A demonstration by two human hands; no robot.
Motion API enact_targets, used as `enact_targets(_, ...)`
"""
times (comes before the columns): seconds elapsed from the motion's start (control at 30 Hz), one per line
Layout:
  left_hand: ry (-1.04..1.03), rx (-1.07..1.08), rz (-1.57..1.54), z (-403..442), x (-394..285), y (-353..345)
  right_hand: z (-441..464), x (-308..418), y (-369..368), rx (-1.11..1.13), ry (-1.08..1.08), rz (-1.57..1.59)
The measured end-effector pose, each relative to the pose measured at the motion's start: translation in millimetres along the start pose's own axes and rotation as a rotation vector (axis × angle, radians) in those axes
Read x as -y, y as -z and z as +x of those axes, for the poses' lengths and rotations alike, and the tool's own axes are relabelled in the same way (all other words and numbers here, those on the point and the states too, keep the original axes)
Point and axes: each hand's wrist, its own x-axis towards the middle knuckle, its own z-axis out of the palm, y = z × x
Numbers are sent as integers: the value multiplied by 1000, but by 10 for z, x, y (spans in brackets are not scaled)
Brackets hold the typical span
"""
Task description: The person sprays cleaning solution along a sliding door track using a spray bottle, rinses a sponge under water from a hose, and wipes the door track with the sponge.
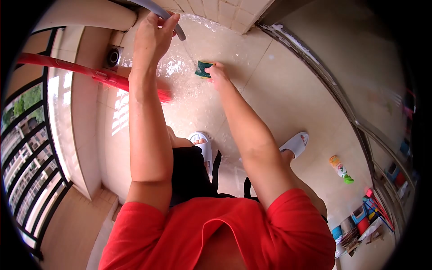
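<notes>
My left hand (157, 31) is closed around a grey hose (159, 10) at the top of the view, its open end pointing down over the wet floor. To the right and lower, my right hand (217, 75) grips a green and yellow sponge (204, 69) by its right end. Water glistens on the tiles (184, 92) below the hose and around the sponge. The red bristles of a broom (164, 95) show just right of my left forearm, which hides part of its red handle.
A round drain (113, 56) sits at the upper left, beside the low wall and black railing (46, 94). On the right lie an orange and white bottle (340, 168) with a green cap and a sliding door track (333, 90). Assorted items (360, 220) stand at the lower right.
</notes>
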Motion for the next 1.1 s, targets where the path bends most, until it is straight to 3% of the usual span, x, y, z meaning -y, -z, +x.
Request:
enact_targets(0.1,27,-58,73,-119,-184,-71,172,-173,-2,-377,351,-755)
enact_targets(0.13,42,-86,100,-155,-246,-85,-135,2,-19,-471,417,-824)
enact_targets(0.27,69,-95,130,-204,-334,-93,-182,-75,64,-255,866,-1144)
enact_targets(0.37,3,-79,115,-165,-235,-103,-52,-267,70,-338,1041,-1393)
enact_targets(0.5,-110,-60,8,-73,71,-131,-1,-172,75,-185,758,-1496)
enact_targets(0.53,-108,-58,9,-103,38,-128,48,-208,84,-248,808,-1408)
enact_targets(0.67,13,-80,119,-216,-251,-127,147,-206,-66,-53,198,-688)
enact_targets(0.8,-30,-93,102,-180,-182,-147,10,-131,-239,207,-188,350)
enact_targets(0.9,-135,-23,23,-247,-148,-38,-130,-19,-311,316,-310,629)
enact_targets(1.1,-134,-57,22,-43,123,-133,32,-87,-300,340,-297,615)
